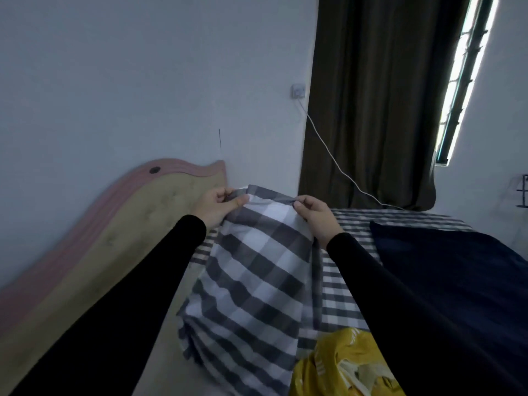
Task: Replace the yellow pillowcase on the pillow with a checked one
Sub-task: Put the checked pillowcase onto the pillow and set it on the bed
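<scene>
The pillow in the grey-and-white checked pillowcase [251, 281] stands on end on the bed, leaning toward the headboard. My left hand [214, 205] pinches its upper left corner and my right hand [314, 215] pinches its upper right edge. The yellow pillowcase [340, 367] lies crumpled on the bed at the bottom, just right of the pillow's lower end. The pillow itself is hidden inside the checked cover.
A pink and beige headboard [114, 238] runs along the left wall. The checked bed sheet [343, 295] lies under everything, with a dark blue blanket [443, 252] to the right. A white cable [328, 150] hangs from a wall socket beside a dark curtain [371, 95].
</scene>
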A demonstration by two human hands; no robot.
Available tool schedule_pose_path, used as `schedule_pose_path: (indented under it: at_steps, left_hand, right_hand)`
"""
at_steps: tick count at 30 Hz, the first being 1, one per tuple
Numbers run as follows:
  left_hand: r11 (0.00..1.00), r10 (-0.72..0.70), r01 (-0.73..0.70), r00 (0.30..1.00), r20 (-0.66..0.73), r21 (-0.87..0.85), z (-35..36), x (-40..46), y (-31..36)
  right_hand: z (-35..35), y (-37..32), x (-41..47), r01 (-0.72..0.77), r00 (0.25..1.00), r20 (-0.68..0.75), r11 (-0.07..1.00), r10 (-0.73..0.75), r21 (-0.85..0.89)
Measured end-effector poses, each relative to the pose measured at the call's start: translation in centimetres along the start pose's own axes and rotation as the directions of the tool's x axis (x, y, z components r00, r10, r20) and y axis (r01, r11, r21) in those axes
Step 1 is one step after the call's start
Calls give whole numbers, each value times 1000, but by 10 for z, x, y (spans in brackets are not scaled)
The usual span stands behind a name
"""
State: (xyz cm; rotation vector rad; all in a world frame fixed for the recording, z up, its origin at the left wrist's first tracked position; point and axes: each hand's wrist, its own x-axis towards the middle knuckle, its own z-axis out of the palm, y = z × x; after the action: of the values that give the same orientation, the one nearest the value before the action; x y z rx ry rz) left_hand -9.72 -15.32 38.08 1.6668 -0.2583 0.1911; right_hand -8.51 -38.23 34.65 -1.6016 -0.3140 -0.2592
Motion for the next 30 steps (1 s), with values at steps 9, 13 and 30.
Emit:
schedule_pose_path:
  at_steps: [9, 13, 30]
  left_hand:
    - [967, 150, -131, 986, -73, 219, -8, 8, -1]
    - [972, 174, -161, 982, -66, 173, -12, 15, 5]
    - [914, -175, 135, 982, 71, 383, -27, 10, -68]
  right_hand:
    - [10, -3, 21, 189, 938, -230, 940, -258, -284]
    - [23, -11, 25, 225, 945, -186, 946, -270, -231]
    - [-10, 8, 27, 46, 965, -225, 930, -136, -366]
